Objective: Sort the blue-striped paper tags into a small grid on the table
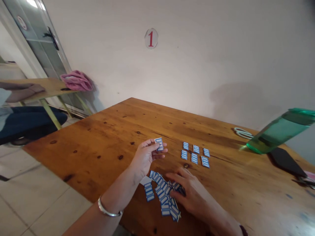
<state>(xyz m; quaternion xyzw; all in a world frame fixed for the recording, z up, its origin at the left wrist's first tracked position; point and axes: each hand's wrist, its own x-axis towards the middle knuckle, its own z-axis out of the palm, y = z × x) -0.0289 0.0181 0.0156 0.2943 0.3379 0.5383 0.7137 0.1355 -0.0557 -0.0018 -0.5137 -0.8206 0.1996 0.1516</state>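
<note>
Small blue-and-white cards are pinched between the thumb and fingers of my left hand, raised a little above the table. I cannot tell how many it holds. My right hand rests at the right side of a loose, overlapping heap of the same cards, its thumb and fingers apart and touching the heap. Part of the heap is hidden under that hand. Beyond it, several small cards or stacks lie spaced out in two rows.
The wooden table meets a white wall at the back. At the right are a green bottle, a dark flat case, a coiled white cable and scissors. Another person's hand rests on a table at left, near a pink cloth.
</note>
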